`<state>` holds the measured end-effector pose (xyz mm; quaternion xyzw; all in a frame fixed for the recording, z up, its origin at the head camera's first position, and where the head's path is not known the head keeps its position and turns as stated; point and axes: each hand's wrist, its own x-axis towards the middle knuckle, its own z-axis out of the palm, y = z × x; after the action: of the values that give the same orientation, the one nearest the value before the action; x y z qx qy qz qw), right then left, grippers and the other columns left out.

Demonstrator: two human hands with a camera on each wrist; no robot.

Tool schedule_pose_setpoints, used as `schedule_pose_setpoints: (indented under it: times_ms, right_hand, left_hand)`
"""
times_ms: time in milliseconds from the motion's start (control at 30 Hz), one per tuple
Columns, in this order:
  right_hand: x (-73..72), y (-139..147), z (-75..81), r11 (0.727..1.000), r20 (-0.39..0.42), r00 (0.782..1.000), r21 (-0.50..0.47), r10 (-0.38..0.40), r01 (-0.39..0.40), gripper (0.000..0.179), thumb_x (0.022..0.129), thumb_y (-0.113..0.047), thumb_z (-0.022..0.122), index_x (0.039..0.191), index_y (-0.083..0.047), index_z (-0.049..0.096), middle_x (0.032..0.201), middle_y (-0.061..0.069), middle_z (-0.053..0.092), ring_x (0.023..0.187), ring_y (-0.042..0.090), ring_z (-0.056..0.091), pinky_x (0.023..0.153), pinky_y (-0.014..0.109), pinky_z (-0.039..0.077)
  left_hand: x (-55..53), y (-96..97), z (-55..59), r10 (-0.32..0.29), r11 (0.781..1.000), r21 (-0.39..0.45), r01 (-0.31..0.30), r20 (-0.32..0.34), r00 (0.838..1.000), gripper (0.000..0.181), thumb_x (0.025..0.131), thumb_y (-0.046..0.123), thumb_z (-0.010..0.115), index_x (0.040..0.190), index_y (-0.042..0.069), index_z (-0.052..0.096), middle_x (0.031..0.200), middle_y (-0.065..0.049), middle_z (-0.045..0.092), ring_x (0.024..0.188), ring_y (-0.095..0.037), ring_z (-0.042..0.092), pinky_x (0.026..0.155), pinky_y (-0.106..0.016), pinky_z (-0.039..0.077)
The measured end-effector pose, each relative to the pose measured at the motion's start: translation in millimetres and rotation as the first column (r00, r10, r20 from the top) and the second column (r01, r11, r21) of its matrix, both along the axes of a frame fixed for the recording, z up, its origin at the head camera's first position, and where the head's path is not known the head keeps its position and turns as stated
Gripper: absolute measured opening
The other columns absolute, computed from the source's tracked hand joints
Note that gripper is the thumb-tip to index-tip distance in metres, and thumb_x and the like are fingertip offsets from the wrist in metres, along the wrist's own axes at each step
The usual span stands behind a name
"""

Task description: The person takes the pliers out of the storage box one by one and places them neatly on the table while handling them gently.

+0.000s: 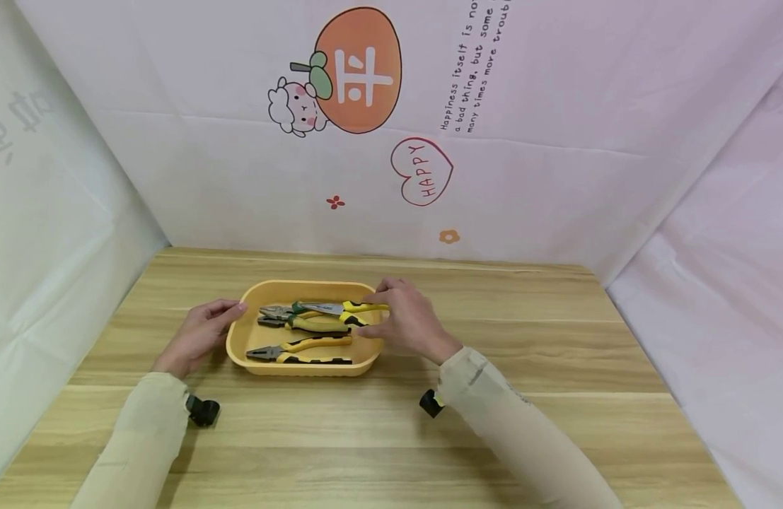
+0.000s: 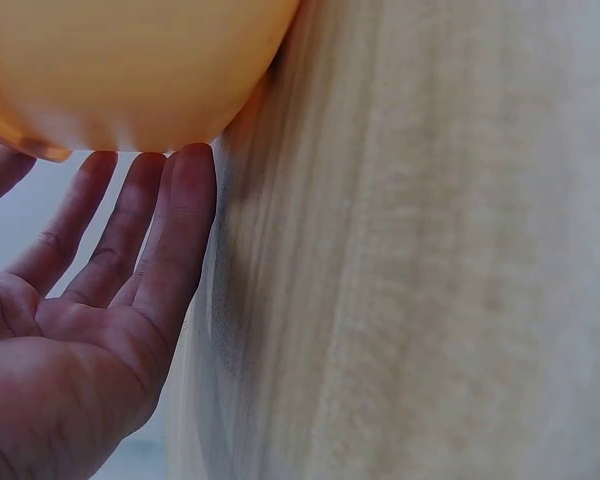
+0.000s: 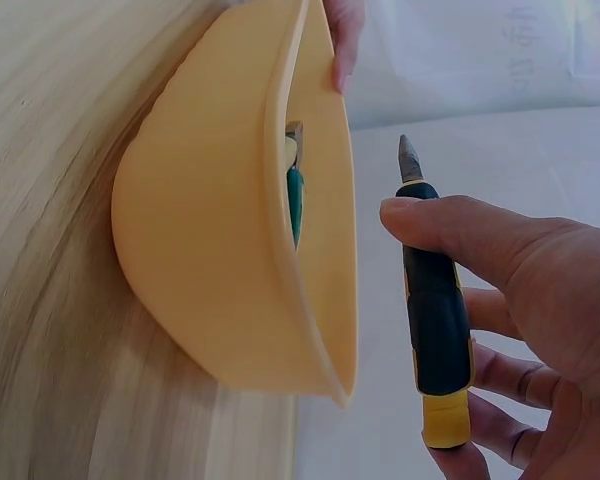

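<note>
A yellow plastic basket stands on the table with pliers in it. At its left end my left hand holds the wall, thumb over the rim and fingertips against the outside. My right hand grips long-nose pliers with yellow-and-black handles above the right end; their jaws point left. Under them in the head view lie green-and-yellow pliers, partly covered. Combination pliers with yellow-and-black handles rest along the basket's near side, jaws to the left.
The wooden table spreads around the basket. A white printed cloth hangs behind the table's far edge, with more cloth at both sides. A small black camera is worn at the left wrist, another at the right.
</note>
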<state>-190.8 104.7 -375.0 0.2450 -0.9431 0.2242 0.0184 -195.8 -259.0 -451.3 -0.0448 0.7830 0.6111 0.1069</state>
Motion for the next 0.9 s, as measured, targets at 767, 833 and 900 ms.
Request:
schedule_pose_setpoints:
  times_ms: [767, 833, 900]
  right_hand:
    - [1.8, 41.7, -3.3, 0.998, -0.029, 0.998, -0.026, -0.061, 0.061, 0.054, 0.076, -0.036, 0.092, 0.121, -0.012, 0.076, 0.103, 0.000, 0.058, 0.099, 0.022, 0.051, 0.074, 0.038, 0.048]
    - [1.8, 44.4, -3.4, 0.997, -0.030, 0.997, -0.018, -0.071, 0.071, 0.054, 0.076, -0.038, 0.092, 0.121, -0.012, 0.076, 0.104, 0.000, 0.058, 0.100, 0.022, 0.051, 0.075, 0.038, 0.048]
    - [1.7, 46.6, -3.1, 0.997, -0.023, 0.996, -0.007, -0.083, 0.083, 0.054, 0.077, -0.039, 0.091, 0.122, -0.013, 0.076, 0.105, 0.000, 0.058, 0.101, 0.022, 0.051, 0.076, 0.038, 0.048]
  left_hand:
    - [1.5, -0.1, 0.3, -0.002, 1.000, -0.018, 0.002, -0.017, 1.000, 0.073, 0.102, 0.050, 0.057, 0.144, -0.009, 0.045, 0.144, -0.025, 0.046, 0.101, -0.001, 0.059, 0.088, -0.023, 0.056]
    - [1.8, 0.1, 0.3, -0.001, 1.000, -0.023, 0.000, -0.016, 1.000, 0.074, 0.101, 0.051, 0.057, 0.145, -0.008, 0.045, 0.145, -0.026, 0.045, 0.101, 0.000, 0.059, 0.088, -0.022, 0.056]
    - [1.5, -0.1, -0.4, 0.003, 1.000, -0.023, -0.003, -0.013, 1.000, 0.075, 0.101, 0.052, 0.058, 0.145, -0.008, 0.045, 0.145, -0.026, 0.044, 0.101, 0.001, 0.058, 0.088, -0.022, 0.056]
